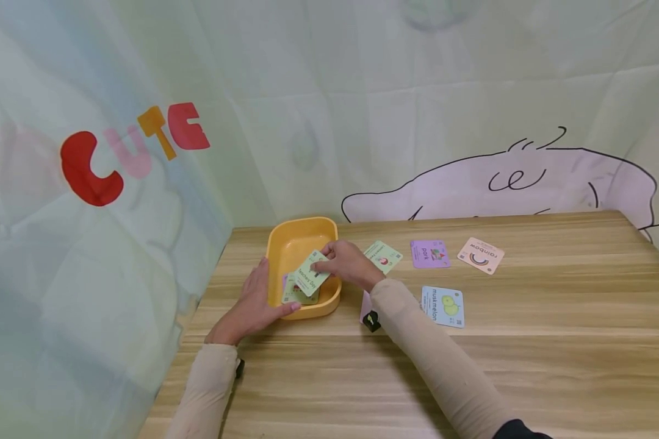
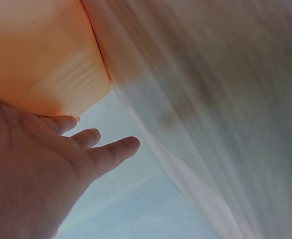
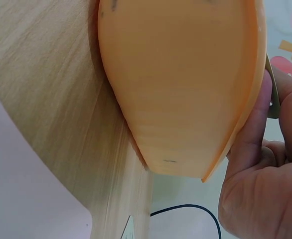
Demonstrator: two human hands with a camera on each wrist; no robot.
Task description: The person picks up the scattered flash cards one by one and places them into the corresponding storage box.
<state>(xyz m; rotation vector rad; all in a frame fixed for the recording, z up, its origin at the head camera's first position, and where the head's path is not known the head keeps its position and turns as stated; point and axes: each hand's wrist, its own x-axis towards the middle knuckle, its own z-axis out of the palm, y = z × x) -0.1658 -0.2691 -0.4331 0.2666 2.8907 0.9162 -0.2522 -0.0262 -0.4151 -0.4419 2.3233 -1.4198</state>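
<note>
Pinched between my right hand's (image 1: pixel 348 263) thumb and fingers is a green Teachers' Day card (image 1: pixel 310 275), tilted over the inside of an orange plastic bin (image 1: pixel 332 299). Other cards lie in the bin below it, including a green card (image 1: pixel 295 294) and a mostly hidden purple one. The right wrist view shows those fingers at the bin's rim, with the edge of the card (image 3: pixel 274 97) between them. My left hand (image 1: pixel 255 302) rests against the bin's left side, thumb at the front rim; its fingers look straight in the left wrist view.
Right of the bin, on the wooden table (image 1: pixel 554 347), lie a green card (image 1: pixel 384 256), a purple park card (image 1: pixel 430 253), a rainbow card (image 1: pixel 480 255) and a muskmelon card (image 1: pixel 443 306). Another card (image 1: pixel 365 306) is partly under my right forearm. Printed fabric (image 1: pixel 285 91) hangs behind and left.
</note>
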